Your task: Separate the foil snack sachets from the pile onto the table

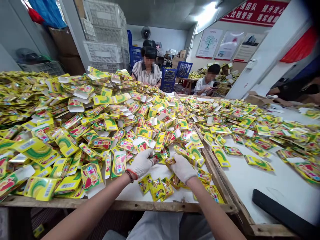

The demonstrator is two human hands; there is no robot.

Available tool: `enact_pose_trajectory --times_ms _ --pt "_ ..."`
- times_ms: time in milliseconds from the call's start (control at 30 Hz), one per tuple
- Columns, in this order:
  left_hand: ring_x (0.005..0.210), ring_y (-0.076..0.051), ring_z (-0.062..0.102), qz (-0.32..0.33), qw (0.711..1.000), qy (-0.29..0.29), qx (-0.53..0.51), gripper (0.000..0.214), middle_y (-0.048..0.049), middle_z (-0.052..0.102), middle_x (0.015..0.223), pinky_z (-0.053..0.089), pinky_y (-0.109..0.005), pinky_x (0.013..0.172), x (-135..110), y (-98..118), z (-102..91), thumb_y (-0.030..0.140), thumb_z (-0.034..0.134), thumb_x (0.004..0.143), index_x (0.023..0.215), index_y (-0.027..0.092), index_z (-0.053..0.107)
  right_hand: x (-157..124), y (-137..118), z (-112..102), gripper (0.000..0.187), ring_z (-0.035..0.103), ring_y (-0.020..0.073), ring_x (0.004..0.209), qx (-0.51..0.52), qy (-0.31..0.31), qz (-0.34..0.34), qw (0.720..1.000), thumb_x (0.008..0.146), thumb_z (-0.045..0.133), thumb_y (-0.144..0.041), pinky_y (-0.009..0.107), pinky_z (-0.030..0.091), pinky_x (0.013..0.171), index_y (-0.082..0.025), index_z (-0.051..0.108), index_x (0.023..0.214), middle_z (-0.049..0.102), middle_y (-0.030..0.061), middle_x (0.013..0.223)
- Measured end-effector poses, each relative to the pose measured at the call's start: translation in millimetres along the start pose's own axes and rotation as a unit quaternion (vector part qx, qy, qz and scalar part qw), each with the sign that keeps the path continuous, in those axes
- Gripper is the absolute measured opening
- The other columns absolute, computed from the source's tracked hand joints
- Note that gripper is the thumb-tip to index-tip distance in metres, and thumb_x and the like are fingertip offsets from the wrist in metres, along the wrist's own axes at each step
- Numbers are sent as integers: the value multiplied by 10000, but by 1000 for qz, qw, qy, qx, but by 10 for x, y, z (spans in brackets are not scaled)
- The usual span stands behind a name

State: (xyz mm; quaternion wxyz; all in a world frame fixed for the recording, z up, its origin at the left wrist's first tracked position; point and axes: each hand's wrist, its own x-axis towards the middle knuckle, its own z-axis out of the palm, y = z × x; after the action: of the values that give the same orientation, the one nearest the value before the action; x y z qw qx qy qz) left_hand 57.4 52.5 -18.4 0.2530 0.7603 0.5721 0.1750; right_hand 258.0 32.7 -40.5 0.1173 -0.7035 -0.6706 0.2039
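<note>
My left hand [142, 164], in a white knitted glove with bare fingertips, is at the front of the pile with its fingers drawn together. What it pinches, if anything, is too small to make out. Facing it, my gloved right hand [183, 169] has its fingers closed on a small shiny packet [170, 162]. Between and behind the fingertips lies a green-and-red packet [165, 152]. Several yellow sachets [157, 189] lie on the white tabletop just below my hands. Flat yellow-green printed cartons [119, 163], some with open flaps, are heaped beside my left hand.
A wooden edge strip [217, 170] divides the table, with more cartons [258, 162] on the right side. A black elongated object [282, 213] lies at the right front. Two people sit beyond the pile. White crates [103, 53] and blue crates [168, 80] stand behind.
</note>
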Motion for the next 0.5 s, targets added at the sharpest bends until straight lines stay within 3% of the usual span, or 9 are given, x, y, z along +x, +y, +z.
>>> enact_pose_trajectory --times_ms 33,100,167,333,433,500 --pt "642 -132 590 -30 996 1 -89 197 20 547 682 435 -219 553 -34 -34 -1 342 513 820 737 199 406 -47 36 -15 255 621 215 964 17 9 -16 1000 785 552 -204 301 442 834 -209 590 1038 665 82 1045" --pt "578 -119 591 -84 961 -12 -264 232 37 535 666 437 -209 507 -92 -51 35 359 556 792 762 205 385 -152 87 -46 318 599 201 1024 71 20 -67 995 820 496 -193 296 427 895 -203 564 1131 650 79 1111" --pt "546 -115 597 -100 926 -43 -363 273 35 558 685 438 -202 479 -138 -3 101 393 606 763 837 202 426 -243 97 -84 335 596 197 1025 126 -3 -123 984 831 488 -207 291 428 906 -192 561 1157 653 75 1112" --pt "611 -128 619 -45 900 -122 -417 331 -13 621 806 484 -219 505 -241 187 215 454 612 778 948 178 548 -299 28 -196 277 610 209 908 143 -32 -153 977 744 612 -252 293 458 809 -197 628 1015 675 56 1002" --pt "675 -139 620 -30 893 -143 -426 360 -29 634 869 499 -223 537 -285 244 224 473 644 761 937 169 570 -281 30 -202 186 607 194 792 139 -25 -123 982 715 643 -291 282 470 726 -197 627 875 674 30 844" --pt "673 -136 610 -35 891 -142 -429 404 -27 632 865 500 -223 545 -300 270 238 474 703 708 933 165 574 -302 47 -153 228 614 195 765 178 2 -78 981 699 659 -324 284 485 693 -201 607 884 669 23 808"
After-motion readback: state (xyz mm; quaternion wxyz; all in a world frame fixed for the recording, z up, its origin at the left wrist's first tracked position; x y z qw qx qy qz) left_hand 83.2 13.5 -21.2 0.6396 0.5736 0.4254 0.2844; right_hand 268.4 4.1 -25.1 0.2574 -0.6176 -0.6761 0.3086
